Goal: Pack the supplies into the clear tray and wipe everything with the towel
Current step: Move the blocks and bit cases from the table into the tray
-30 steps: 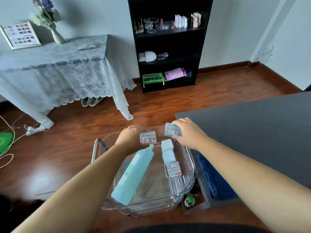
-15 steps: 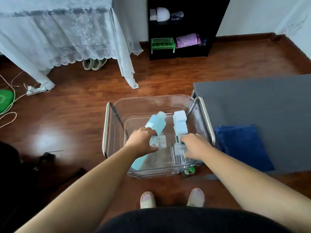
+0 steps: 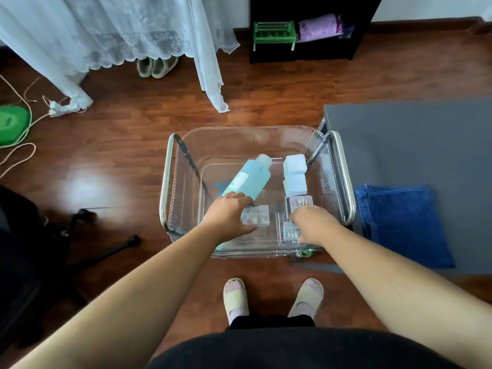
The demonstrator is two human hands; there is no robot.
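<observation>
A dark grey table (image 3: 415,145) at three o'clock carries a folded blue towel (image 3: 402,222) near its front edge; the clear tray (image 3: 255,139) sits at centre beside it, over a reddish wood floor (image 3: 127,134).

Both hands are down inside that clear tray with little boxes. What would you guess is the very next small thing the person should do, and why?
Probably let go of the two small boxes and lift the hands out. The left hand holds one small box low in the clear tray, the right hand sits on another, and the blue towel lies unused on the grey table.
</observation>
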